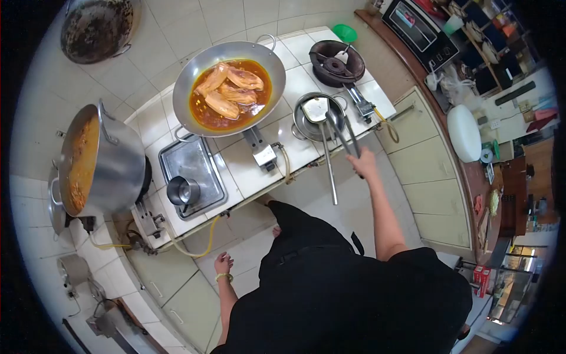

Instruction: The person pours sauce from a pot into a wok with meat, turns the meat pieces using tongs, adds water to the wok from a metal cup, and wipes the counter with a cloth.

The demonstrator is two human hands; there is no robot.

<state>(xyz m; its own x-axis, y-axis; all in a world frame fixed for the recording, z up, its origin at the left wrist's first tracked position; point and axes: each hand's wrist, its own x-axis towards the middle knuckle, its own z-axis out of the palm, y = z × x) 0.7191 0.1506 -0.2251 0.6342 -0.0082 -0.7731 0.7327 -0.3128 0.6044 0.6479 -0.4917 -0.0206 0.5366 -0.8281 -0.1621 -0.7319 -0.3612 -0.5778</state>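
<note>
My right hand [364,163] is closed around metal tongs [341,138], whose tips reach over a small two-handled pot [300,131]. A long-handled spatula or ladle [328,160] rests across that pot, its handle sticking out over the counter's front edge. Low by my side hangs my left hand [224,263], empty, with loosely curled fingers and a yellowish band at the wrist. Ahead of me, a large wok [277,74] on a burner holds several slabs of meat [239,94] in reddish-brown liquid [207,118].
A tall stockpot [121,171] with orange-brown contents stands left. A metal tray [206,162] carries a small dark pan [175,190]. A bare burner [336,65] and green bowl [345,33] are back right. A yellow hose [209,245] loops off the counter's front.
</note>
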